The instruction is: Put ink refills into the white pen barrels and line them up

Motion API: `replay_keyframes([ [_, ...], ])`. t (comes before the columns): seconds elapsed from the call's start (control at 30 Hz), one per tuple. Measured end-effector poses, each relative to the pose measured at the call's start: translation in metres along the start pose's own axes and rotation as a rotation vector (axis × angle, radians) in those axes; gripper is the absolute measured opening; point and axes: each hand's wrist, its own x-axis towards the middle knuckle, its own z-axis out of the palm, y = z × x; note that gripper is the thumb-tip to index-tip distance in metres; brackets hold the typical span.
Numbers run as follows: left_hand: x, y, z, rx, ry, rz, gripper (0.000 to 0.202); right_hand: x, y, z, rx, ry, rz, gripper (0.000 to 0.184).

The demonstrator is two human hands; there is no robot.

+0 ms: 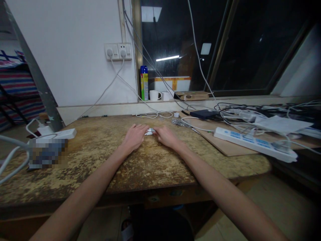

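Note:
Both my arms reach far forward over a worn wooden table (100,160). My left hand (134,136) and my right hand (165,135) meet at the table's middle around a small white, cable-like bundle (149,132). The fingers of both hands curl down onto it, touching it from either side. Most of the bundle is hidden under the fingertips, so what it is stays unclear.
A white power strip (253,144) lies on a board at the right among tangled cables (240,112). Another white strip (64,134) sits at the left. A spray can (143,82) and white mugs (154,95) stand on the windowsill. Plugs hang from the wall socket (118,51).

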Motion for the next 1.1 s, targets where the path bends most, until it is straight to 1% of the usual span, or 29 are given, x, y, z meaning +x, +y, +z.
replay_keyframes([
  [0.17, 0.001, -0.005, 0.002, 0.004, -0.037, -0.073, 0.027, 0.003, -0.002, -0.005, -0.016, 0.041, -0.03, 0.021],
  [0.27, 0.001, -0.008, 0.003, 0.0, -0.03, -0.051, 0.027, 0.004, 0.0, -0.006, 0.03, 0.044, -0.087, 0.019],
  [0.37, 0.0, -0.009, 0.004, 0.01, -0.034, -0.021, 0.028, 0.005, 0.002, -0.005, 0.075, 0.054, -0.143, 0.026],
  [0.43, 0.0, -0.009, 0.006, 0.014, -0.038, -0.006, 0.03, 0.004, 0.004, -0.005, 0.083, 0.063, -0.155, 0.027],
  [0.57, 0.0, -0.009, 0.008, 0.01, -0.026, 0.025, 0.034, 0.002, 0.005, -0.004, 0.116, 0.126, -0.143, 0.014],
  [0.67, 0.001, -0.009, 0.008, -0.001, -0.005, 0.023, 0.033, 0.002, 0.005, -0.002, 0.137, 0.154, -0.107, 0.017],
  [0.77, 0.001, -0.01, 0.006, -0.027, 0.015, -0.013, 0.033, 0.004, 0.007, -0.001, 0.147, 0.124, -0.091, 0.024],
  [0.8, 0.001, -0.011, 0.005, -0.033, 0.015, -0.02, 0.033, 0.004, 0.007, -0.001, 0.151, 0.119, -0.092, 0.025],
  [0.9, 0.001, -0.012, 0.005, -0.036, 0.001, -0.02, 0.032, 0.004, 0.006, -0.003, 0.177, 0.145, -0.089, 0.016],
  [1.0, 0.0, -0.011, 0.004, -0.038, -0.004, -0.024, 0.032, 0.003, 0.003, -0.005, 0.204, 0.176, -0.09, 0.019],
  [1.1, 0.0, -0.011, 0.004, -0.043, -0.008, -0.017, 0.033, 0.004, 0.002, -0.005, 0.207, 0.156, -0.097, 0.024],
])
